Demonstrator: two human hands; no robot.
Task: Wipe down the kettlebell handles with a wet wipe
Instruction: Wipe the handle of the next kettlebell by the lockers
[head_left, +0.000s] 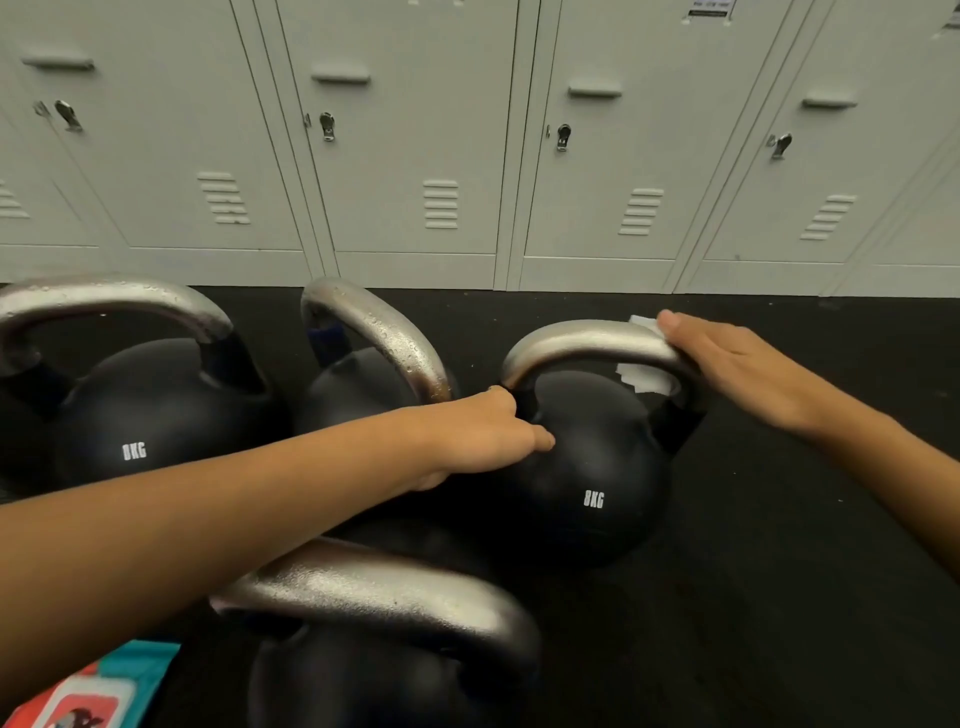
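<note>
Four black kettlebells stand on the dark floor (779, 519) before a row of pale lockers (415, 130). The right hand (737, 364) lies over the right end of the handle (582, 338) of the right kettlebell (587, 467), marked 8KG, its grip grasping a white wipe (644, 376) folded around the bar, with wipe edges showing above and below the fingers. The left hand (483, 436) rests on the same bell's left shoulder, its grip released, fingers against the black body at the handle's base. Water beads cover the handle of the rear kettlebell (374, 338). A teal packet (93, 691) lies at the lower left.
</note>
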